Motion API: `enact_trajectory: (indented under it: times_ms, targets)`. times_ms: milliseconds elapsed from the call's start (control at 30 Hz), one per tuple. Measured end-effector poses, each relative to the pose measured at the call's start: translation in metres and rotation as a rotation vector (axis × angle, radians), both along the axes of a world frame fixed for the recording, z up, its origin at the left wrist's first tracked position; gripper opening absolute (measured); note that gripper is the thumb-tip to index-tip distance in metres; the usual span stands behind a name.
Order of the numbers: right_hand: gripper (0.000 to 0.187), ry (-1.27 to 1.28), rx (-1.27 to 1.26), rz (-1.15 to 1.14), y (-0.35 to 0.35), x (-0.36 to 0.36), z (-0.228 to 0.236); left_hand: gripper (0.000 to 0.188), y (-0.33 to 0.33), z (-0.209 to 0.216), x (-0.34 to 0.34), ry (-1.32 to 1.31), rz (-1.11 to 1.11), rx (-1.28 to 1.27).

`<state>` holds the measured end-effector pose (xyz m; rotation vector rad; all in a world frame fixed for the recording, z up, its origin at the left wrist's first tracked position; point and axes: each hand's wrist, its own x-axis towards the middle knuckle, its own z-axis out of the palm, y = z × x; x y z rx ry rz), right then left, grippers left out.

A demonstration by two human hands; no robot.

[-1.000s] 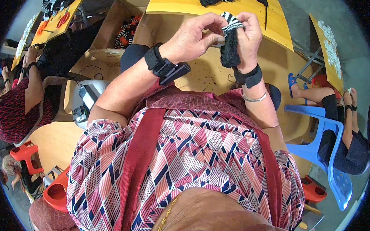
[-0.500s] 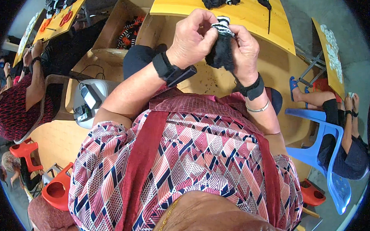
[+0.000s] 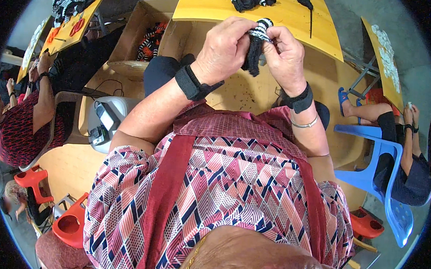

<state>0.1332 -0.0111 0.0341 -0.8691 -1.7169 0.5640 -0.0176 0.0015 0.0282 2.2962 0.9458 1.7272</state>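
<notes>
Black-and-white knit piece [image 3: 254, 46] is up btwn both hands, striped end [image 3: 262, 27] on top, black part [image 3: 252, 61] dangling below. L hand [image 3: 222, 50] pinches its L side, fingers curled, exact grip partly hidden; R hand [image 3: 286, 56] pinches the stripes' R edge btwn thumb & forefinger. Vs half a sec ago: black part was broad, now hangs as a narrow strip, stripes slanting twd R hand. My read: work's now on the striped end, w/ the rest loose. Yellow table [image 3: 201, 9] just beyond both hands, more knits [image 3: 247, 0] on it.
</notes>
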Motion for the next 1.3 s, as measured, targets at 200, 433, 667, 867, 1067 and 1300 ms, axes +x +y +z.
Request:
enact_trajectory:
  times_ms: [200, 433, 667, 867, 1067, 1300]
  targets:
    - [0.018, -0.084, 0.206, -0.241, -0.006, -0.011, -0.008, 0.019, -0.009, -0.007, 0.007, -0.068, 0.080, -0.026]
    - [0.019, -0.090, 0.243, -0.342, 0.006, -0.009, -0.012, 0.014, -0.011, -0.008, 0.008, -0.093, 0.014, -0.051]
    - [0.016, -0.077, 0.290, -0.393, -0.003, -0.011, -0.002, 0.014, -0.012, -0.006, 0.007, -0.066, -0.045, -0.016]
    - [0.013, -0.057, 0.327, -0.379, 0.006, -0.012, -0.019, 0.010, -0.025, -0.020, 0.010, -0.153, -0.111, -0.185]
    - [0.015, 0.023, 0.335, -0.268, 0.002, -0.012, -0.030, 0.027, -0.023, -0.012, -0.013, -0.454, -0.550, -0.765]
    - [0.018, -0.034, 0.445, -0.206, -0.007, -0.019, -0.024, 0.025, -0.027, -0.002, -0.002, -0.557, -0.692, -0.773]
